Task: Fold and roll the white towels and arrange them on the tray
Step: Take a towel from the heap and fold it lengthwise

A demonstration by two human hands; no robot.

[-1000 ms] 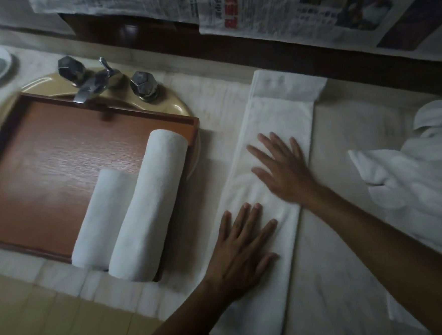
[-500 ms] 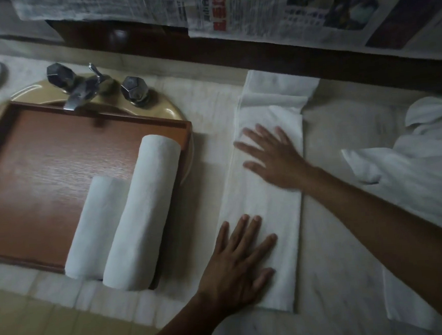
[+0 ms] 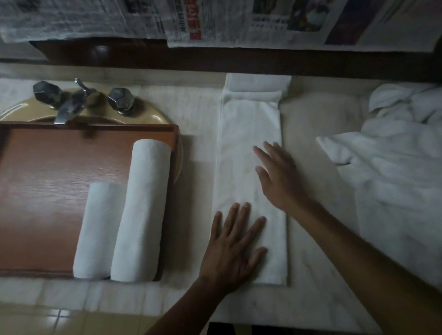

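Newspaper (image 3: 205, 16) print unreadable; left hand (image 3: 231, 250), right hand (image 3: 281, 180) flat on towel (image 3: 248, 128).

Rolled, folded and loose white towels by a brown tray (image 3: 33, 193).
We see a longer roll (image 3: 142, 212) and a shorter roll (image 3: 101, 228) touching side by side at the tray's right end. Right of the tray, a folded towel (image 3: 249, 144) lies flat as a long narrow strip. Further right sits a crumpled towel heap (image 3: 411, 180).
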